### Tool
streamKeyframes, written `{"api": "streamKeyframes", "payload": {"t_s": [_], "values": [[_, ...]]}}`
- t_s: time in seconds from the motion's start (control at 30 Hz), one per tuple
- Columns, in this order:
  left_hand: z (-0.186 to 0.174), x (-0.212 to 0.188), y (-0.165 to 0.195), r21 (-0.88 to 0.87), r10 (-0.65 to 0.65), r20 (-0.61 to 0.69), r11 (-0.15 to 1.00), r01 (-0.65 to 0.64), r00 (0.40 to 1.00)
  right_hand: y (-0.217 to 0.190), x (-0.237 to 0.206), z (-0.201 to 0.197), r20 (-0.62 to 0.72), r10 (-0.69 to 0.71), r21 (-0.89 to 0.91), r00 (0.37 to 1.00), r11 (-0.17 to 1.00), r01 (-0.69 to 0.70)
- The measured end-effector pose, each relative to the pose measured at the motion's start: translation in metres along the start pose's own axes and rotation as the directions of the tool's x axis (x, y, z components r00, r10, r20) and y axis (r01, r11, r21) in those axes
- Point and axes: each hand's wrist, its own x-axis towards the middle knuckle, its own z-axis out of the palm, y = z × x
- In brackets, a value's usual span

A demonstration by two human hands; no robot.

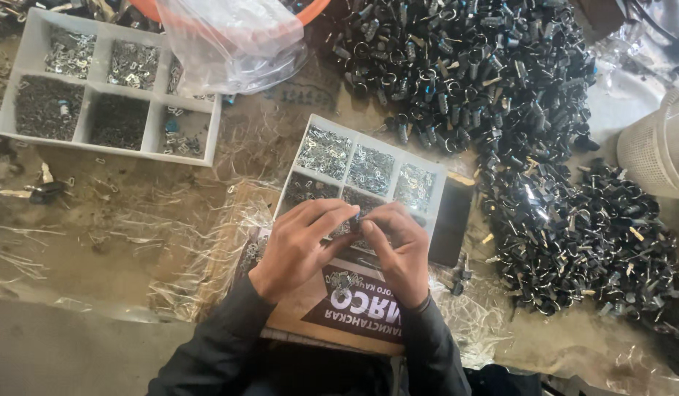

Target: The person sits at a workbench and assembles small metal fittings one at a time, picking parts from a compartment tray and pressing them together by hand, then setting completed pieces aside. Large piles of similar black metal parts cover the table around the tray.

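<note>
One tiny dark part point(358, 218) between fingers point(338, 214)

Both hands together, left hand point(299, 246), right hand point(398, 249), fingertips meeting, fingers curled

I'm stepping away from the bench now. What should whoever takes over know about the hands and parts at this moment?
Left hand and right hand meet fingertip to fingertip over the near tray, pinching a small part too hidden to identify. A second tray sits far left, both with small metal pieces. A big pile of black parts lies to the right, a white basket beyond it. A cardboard sheet is under the wrists. How many are finished cannot be told.
</note>
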Motion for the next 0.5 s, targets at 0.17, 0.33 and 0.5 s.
{"api": "streamKeyframes", "payload": {"t_s": [0.17, 0.33, 0.5], "values": [[-0.0016, -0.0003, 0.0017, -0.016, 0.019, -0.014, 1.0, -0.019, 1.0, 0.0001, -0.0018, -0.0005, -0.001, 0.01, 0.041, 1.0, 0.999, -0.01], [0.0005, -0.003, 0.0016, -0.047, 0.029, -0.003, 0.998, -0.029, 1.0, -0.0025, -0.0043, 0.0005, -0.027, 0.019, 0.033, 0.999, 0.999, -0.018], [0.0018, -0.0045, -0.0017, -0.039, 0.037, 0.053, 0.999, -0.035, 0.998, -0.0079, -0.0076, 0.0057, -0.113, -0.008, -0.181, 0.994, 0.983, -0.013]]}}
